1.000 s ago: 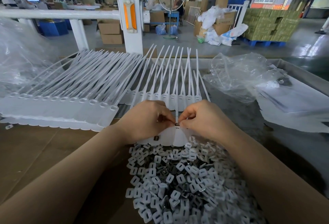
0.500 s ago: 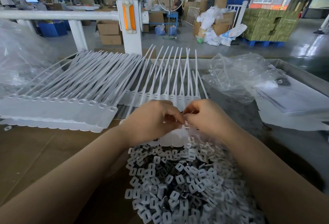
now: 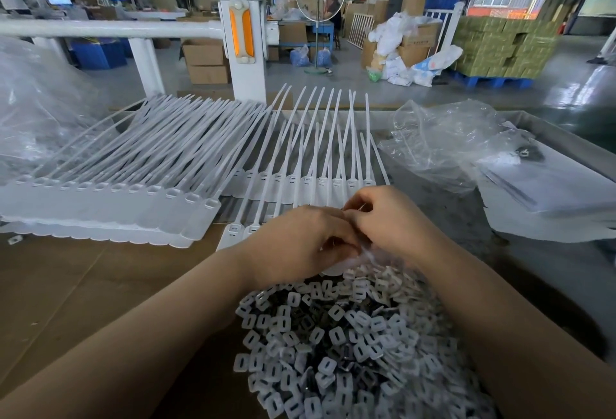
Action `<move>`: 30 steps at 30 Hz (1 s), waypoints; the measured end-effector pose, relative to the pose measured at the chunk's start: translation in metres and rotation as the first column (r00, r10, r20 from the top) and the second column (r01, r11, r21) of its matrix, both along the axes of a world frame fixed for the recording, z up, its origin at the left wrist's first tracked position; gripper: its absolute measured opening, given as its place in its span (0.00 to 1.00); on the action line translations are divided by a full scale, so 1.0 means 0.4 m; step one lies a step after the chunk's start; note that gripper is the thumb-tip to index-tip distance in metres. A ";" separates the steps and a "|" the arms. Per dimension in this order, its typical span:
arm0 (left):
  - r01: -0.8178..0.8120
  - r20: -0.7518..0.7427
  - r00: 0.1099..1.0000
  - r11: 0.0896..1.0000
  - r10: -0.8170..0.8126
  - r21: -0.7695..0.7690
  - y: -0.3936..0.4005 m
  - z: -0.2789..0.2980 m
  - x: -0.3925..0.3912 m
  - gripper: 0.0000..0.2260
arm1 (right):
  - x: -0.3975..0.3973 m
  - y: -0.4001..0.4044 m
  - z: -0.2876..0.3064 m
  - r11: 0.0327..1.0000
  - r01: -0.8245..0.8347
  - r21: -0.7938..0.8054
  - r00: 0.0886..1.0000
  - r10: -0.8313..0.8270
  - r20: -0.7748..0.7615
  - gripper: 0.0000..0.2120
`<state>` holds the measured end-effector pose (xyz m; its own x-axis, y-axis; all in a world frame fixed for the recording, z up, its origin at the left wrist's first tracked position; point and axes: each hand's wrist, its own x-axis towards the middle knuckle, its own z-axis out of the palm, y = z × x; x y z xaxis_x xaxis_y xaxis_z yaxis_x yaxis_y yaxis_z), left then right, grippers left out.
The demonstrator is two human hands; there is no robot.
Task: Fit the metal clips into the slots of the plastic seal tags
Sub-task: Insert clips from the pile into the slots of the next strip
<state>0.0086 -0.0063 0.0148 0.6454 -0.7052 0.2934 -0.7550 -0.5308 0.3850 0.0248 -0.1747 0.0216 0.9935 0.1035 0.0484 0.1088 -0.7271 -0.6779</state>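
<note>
- Warehouse floor with stacked cartons and a white fence post fills the background; the work goes on at a cardboard-covered table.
- Both hands meet over the near row of seal tags, fingertips together. The left hand and right hand have their fingers curled in a narrow pinch at one spot, but whatever sits between the fingertips is hidden, so I cannot tell whether a clip is held.
- Judging by that pose, the step in hand is seating one clip into a tag head directly under the grip.
- Next move, as I judge it: press the piece home, then reach toward the body for another from the clip pile.
- Counts: two hands. Two tag heads of the near row show just left of the grip; the rest lie beneath the hands.
- Beyond the grip, a farther row of tags shows roughly ten heads, tails pointing away.
- Far left of the grip, a packed tag stack shows about a dozen heads on its top layer.
- Clips nearer the body than the grip are too many to count, well over a hundred, white pieces mixed with dark metal ones.
- Right of the grip lies one crumpled clear bag; another plastic bag sits far left.
</note>
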 end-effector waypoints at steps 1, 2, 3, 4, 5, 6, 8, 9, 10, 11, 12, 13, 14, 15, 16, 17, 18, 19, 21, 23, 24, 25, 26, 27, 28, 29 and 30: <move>-0.043 -0.042 0.998 0.999 0.041 -0.031 0.001 -0.003 0.002 0.05 | 0.000 0.000 0.000 1.000 0.002 0.018 1.000 -0.002 0.002 0.06; -0.105 -0.120 0.988 0.992 0.096 -0.071 0.004 -0.004 0.006 0.05 | 0.000 -0.001 0.001 0.999 0.003 0.033 1.000 -0.003 0.003 0.06; -0.179 -0.224 0.963 0.977 0.150 -0.119 0.009 -0.003 0.012 0.04 | 0.000 -0.001 0.001 0.999 0.003 0.051 1.000 -0.003 0.003 0.07; -0.254 -0.334 0.924 0.952 0.186 -0.173 0.015 -0.002 0.018 0.04 | -0.001 -0.001 0.002 0.997 0.004 0.078 1.000 -0.004 -0.003 0.07; -0.317 -0.435 0.879 0.920 0.195 -0.230 0.022 0.000 0.023 0.04 | -0.001 -0.001 0.004 0.993 0.005 0.114 1.000 -0.004 -0.013 0.08; -0.361 -0.513 0.840 0.886 0.174 -0.290 0.027 0.003 0.027 0.05 | -0.002 -0.001 0.006 0.988 0.006 0.153 1.000 -0.002 -0.024 0.08; -0.398 -0.583 0.804 0.834 0.116 -0.383 0.034 0.009 0.033 0.07 | -0.005 -0.001 0.010 0.974 0.002 0.225 0.999 0.010 -0.050 0.08; -0.405 -0.592 0.799 0.821 0.104 -0.403 0.036 0.011 0.035 0.08 | -0.006 0.001 0.013 0.968 -0.001 0.252 0.998 0.017 -0.061 0.08; -0.411 -0.595 0.797 0.814 0.103 -0.411 0.037 0.013 0.036 0.07 | -0.008 0.001 0.015 0.962 -0.007 0.271 0.997 0.026 -0.067 0.08; -0.418 -0.593 0.798 0.811 0.112 -0.410 0.039 0.013 0.037 0.07 | -0.010 0.002 0.017 0.958 -0.014 0.285 0.997 0.035 -0.069 0.07; -0.424 -0.586 0.800 0.813 0.128 -0.400 0.040 0.013 0.037 0.07 | -0.011 0.003 0.018 0.955 -0.022 0.296 0.997 0.044 -0.069 0.06; -0.425 -0.573 0.806 0.820 0.150 -0.383 0.041 0.012 0.038 0.07 | -0.012 0.004 0.019 0.951 -0.027 0.307 0.996 0.051 -0.069 0.06; -0.419 -0.551 0.817 0.832 0.171 -0.363 0.041 0.011 0.037 0.08 | -0.012 0.004 0.020 0.949 -0.031 0.314 0.996 0.056 -0.070 0.06; -0.408 -0.522 0.832 0.846 0.189 -0.343 0.041 0.011 0.037 0.09 | -0.013 0.005 0.020 0.948 -0.037 0.316 0.996 0.062 -0.067 0.05; -0.394 -0.492 0.847 0.859 0.202 -0.327 0.041 0.010 0.036 0.10 | -0.013 0.005 0.020 0.949 -0.047 0.312 0.996 0.068 -0.060 0.05; -0.382 -0.465 0.860 0.869 0.210 -0.314 0.040 0.010 0.036 0.10 | -0.013 0.005 0.020 0.952 -0.059 0.301 0.996 0.077 -0.050 0.05; -0.372 -0.441 0.871 0.876 0.216 -0.306 0.039 0.010 0.035 0.10 | -0.013 0.005 0.019 0.956 -0.073 0.283 0.995 0.088 -0.039 0.04; -0.362 -0.416 0.882 0.882 0.221 -0.300 0.037 0.010 0.035 0.10 | -0.013 0.005 0.018 0.963 -0.087 0.256 0.995 0.098 -0.032 0.04; -0.352 -0.365 0.900 0.891 0.238 -0.286 0.033 0.007 0.034 0.10 | -0.012 0.005 0.016 0.976 -0.099 0.192 0.994 0.105 -0.022 0.02; -0.359 -0.334 0.906 0.891 0.262 -0.276 0.030 0.002 0.032 0.10 | -0.010 0.006 0.010 0.985 -0.091 0.145 0.996 0.093 -0.010 0.03; -0.370 -0.332 0.902 0.889 0.275 -0.271 0.029 0.000 0.031 0.10 | -0.010 0.008 0.007 0.989 -0.086 0.121 0.996 0.087 -0.006 0.03; -0.384 -0.336 0.896 0.885 0.290 -0.262 0.029 -0.002 0.030 0.10 | -0.010 0.010 0.003 0.992 -0.081 0.095 0.997 0.082 -0.005 0.04; -0.400 -0.342 0.888 0.881 0.306 -0.252 0.028 -0.004 0.031 0.09 | -0.010 0.012 0.000 0.995 -0.074 0.072 0.997 0.075 -0.004 0.04; -0.420 -0.351 0.879 0.874 0.324 -0.246 0.028 -0.005 0.032 0.09 | -0.010 0.013 -0.004 0.996 -0.067 0.054 0.998 0.068 0.000 0.05; -0.442 -0.356 0.869 0.863 0.344 -0.244 0.028 -0.006 0.033 0.08 | -0.010 0.014 -0.008 0.997 -0.058 0.040 0.998 0.058 0.008 0.05; -0.461 -0.353 0.861 0.853 0.365 -0.243 0.030 -0.005 0.035 0.07 | -0.009 0.014 -0.012 0.998 -0.048 0.028 0.999 0.048 0.016 0.05; -0.475 -0.345 0.856 0.848 0.384 -0.235 0.033 -0.004 0.036 0.06 | -0.009 0.015 -0.014 0.999 -0.042 0.016 0.999 0.042 0.021 0.05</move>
